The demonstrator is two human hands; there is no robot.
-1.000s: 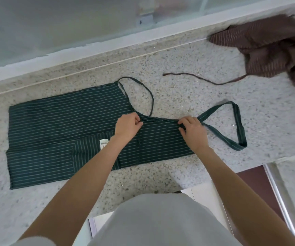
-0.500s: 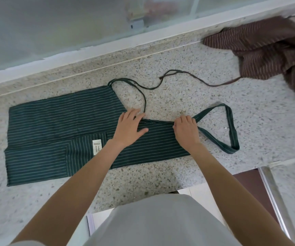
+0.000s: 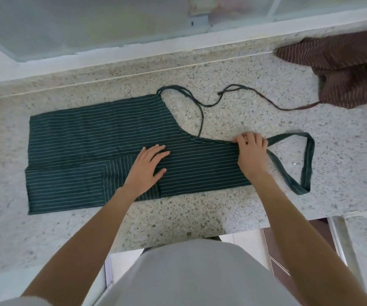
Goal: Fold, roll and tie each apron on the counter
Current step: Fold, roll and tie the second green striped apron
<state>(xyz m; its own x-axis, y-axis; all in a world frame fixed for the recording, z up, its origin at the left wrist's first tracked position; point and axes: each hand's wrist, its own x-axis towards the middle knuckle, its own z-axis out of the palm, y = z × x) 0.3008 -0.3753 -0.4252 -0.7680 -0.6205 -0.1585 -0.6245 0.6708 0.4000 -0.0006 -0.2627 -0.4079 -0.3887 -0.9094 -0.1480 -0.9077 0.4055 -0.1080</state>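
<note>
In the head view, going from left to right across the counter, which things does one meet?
Green striped apron → left hand → right hand → green neck loop → brown striped apron.

The scene is being viewed from a single wide-angle camera worn on the head, being pointed forward and steeply down over the counter (image 3: pixel 222 208). The green apron (image 3: pixel 94 155) is being framed near the centre at arm's reach, with both forearms being seen entering from the bottom edge. Straight lines are being bent toward the borders. No second view is being given.
</note>
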